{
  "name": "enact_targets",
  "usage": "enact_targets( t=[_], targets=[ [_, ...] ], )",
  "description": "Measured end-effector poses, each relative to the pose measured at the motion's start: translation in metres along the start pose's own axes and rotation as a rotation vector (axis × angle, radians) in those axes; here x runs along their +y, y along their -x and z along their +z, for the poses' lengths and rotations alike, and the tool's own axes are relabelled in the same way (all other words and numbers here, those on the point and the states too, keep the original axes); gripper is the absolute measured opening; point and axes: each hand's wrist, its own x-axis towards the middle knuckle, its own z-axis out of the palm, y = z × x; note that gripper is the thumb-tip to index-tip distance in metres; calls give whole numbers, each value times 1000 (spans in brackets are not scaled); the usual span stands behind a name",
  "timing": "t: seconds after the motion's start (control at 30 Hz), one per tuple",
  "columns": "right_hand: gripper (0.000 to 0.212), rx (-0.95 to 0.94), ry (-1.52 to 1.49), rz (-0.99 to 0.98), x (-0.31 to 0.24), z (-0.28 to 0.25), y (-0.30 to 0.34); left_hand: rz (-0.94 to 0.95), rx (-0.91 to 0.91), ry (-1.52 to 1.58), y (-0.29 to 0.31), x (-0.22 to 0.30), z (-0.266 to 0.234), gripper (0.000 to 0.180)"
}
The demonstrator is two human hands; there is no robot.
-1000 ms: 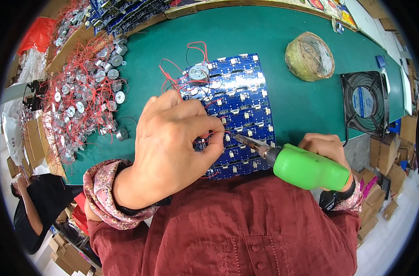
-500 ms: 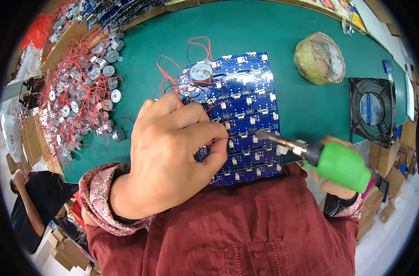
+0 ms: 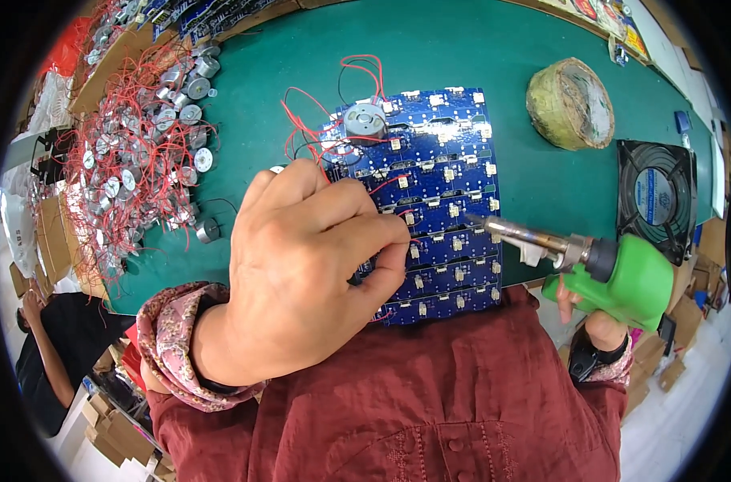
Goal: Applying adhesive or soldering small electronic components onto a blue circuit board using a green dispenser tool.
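Observation:
A panel of blue circuit boards (image 3: 442,174) lies on the green table, its rows dotted with small white parts. My left hand (image 3: 309,265) rests over the panel's left side, thumb and forefinger pinched on a thin red wire (image 3: 416,240) whose end shows beside the fingertips. A small silver motor (image 3: 365,122) with red and black leads sits on the panel's far left corner. In my right hand (image 3: 602,328) is a green soldering gun (image 3: 643,281). Its metal tip points left, over the panel's right part, apart from my left fingers. My right hand is largely hidden behind the gun's body.
A big heap of silver motors with red wires (image 3: 153,153) covers the table's left side. To the right stand a roll of yellowish tape (image 3: 570,104) and a black fan (image 3: 657,197). More blue boards (image 3: 197,18) lie at the far left. A person (image 3: 60,353) sits at the lower left.
The soldering gun has drawn back to the right, its tip farther from my left fingers. My left hand keeps its pinch. The table scene has shifted slightly within the view.

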Motion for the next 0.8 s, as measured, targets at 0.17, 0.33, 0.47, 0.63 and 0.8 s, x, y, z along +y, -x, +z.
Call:
enact_targets(
  t=[0.17,0.33,0.47,0.63,0.8],
  targets=[
    [57,86,-33,-99,-6,14,-9,24,18,-6,1,-3,1,17],
    [53,63,-42,-133,-8,14,-15,72,23,-78,3,-1,-4,19],
    [50,87,-90,-211,-14,11,-18,191,113,-180,6,4,-15,22],
    [40,12,-102,-319,-40,20,-44,310,122,-7,12,-4,-18,26],
    [46,-67,30,-451,-67,57,-89,565,102,-164,13,8,-13,31]
  ],
)
